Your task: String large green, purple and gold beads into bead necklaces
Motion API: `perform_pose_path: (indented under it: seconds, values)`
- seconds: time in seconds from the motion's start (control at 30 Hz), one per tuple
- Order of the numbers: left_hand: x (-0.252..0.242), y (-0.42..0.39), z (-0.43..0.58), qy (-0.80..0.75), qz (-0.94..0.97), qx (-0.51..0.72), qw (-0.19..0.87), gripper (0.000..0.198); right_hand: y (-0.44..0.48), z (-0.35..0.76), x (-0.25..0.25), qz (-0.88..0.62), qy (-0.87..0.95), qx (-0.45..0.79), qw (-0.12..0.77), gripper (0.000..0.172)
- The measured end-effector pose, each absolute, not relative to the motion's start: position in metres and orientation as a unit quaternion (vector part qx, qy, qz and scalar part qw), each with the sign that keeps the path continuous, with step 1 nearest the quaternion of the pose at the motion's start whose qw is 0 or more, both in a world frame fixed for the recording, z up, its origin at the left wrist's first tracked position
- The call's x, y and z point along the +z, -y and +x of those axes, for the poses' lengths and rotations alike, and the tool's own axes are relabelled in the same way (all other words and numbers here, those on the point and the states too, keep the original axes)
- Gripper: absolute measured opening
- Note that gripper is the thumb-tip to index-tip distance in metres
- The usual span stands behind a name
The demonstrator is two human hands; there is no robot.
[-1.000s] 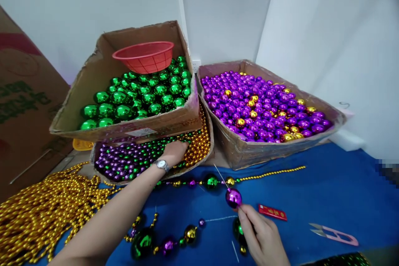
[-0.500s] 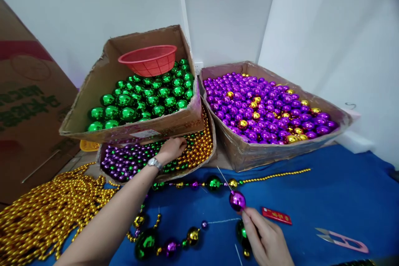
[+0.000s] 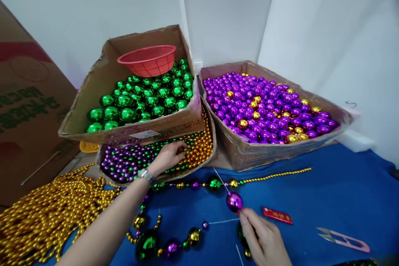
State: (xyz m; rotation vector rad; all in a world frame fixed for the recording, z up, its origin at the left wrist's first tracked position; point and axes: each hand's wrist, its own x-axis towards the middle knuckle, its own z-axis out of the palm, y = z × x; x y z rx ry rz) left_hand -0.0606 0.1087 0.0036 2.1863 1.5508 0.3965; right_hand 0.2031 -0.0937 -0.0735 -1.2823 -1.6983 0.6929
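My right hand (image 3: 263,235) pinches a long thin needle (image 3: 220,179) just below a large shiny purple bead (image 3: 234,202) threaded on it. A small purple bead sits on the needle above the large one. Over the lower carton of small beads (image 3: 124,162), my left hand (image 3: 170,156), with a watch at the wrist, reaches in between the green and gold beads. Its fingertips are drawn together; whether a bead is between them cannot be made out. A string of green, gold and purple beads (image 3: 172,248) lies curved on the blue cloth (image 3: 311,199).
An upper carton (image 3: 131,131) holds large green beads and a red basket (image 3: 149,61). To its right stands a carton (image 3: 249,160) of purple and gold beads. Gold bead strands (image 3: 56,208) lie at left. Thread snips (image 3: 343,240) and a red packet (image 3: 277,215) lie at right.
My left hand has shifted slightly left and down within the small beads. The right hand has moved a little left with the needle, which now carries a small purple bead visible above the large one.
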Motion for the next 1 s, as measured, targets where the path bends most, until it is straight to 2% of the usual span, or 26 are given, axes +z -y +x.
perform_pose_path:
  seconds: [0.1, 0.23, 0.3, 0.53, 0.77, 1.0]
  values:
    - [0.007, -0.085, -0.041, -0.518, 0.759, 0.222, 0.325, 0.033, 0.092, 0.201, -0.070, -0.520, 0.688, 0.267, 0.430, 0.022]
    - [0.006, -0.056, -0.015, -0.421, 0.539, 0.371, 0.628, 0.025, 0.088, 0.199, -0.066, -0.522, 0.702, 0.251, 0.414, 0.025]
    - [0.007, -0.048, -0.008, -0.385, 0.446, 0.392, 0.706, 0.021, 0.087, 0.199, -0.065, -0.523, 0.707, 0.241, 0.410, 0.026]
    - [0.010, -0.039, 0.002, -0.361, 0.363, 0.411, 0.754, 0.017, 0.090, 0.201, -0.069, -0.529, 0.711, 0.229, 0.403, 0.025]
    - [0.006, -0.032, 0.012, -0.381, 0.287, 0.466, 0.745, 0.019, 0.090, 0.199, -0.068, -0.528, 0.719, 0.214, 0.397, 0.026]
    - [0.001, -0.030, 0.015, -0.393, 0.317, 0.468, 0.725, 0.022, 0.090, 0.202, -0.071, -0.529, 0.716, 0.232, 0.391, 0.025]
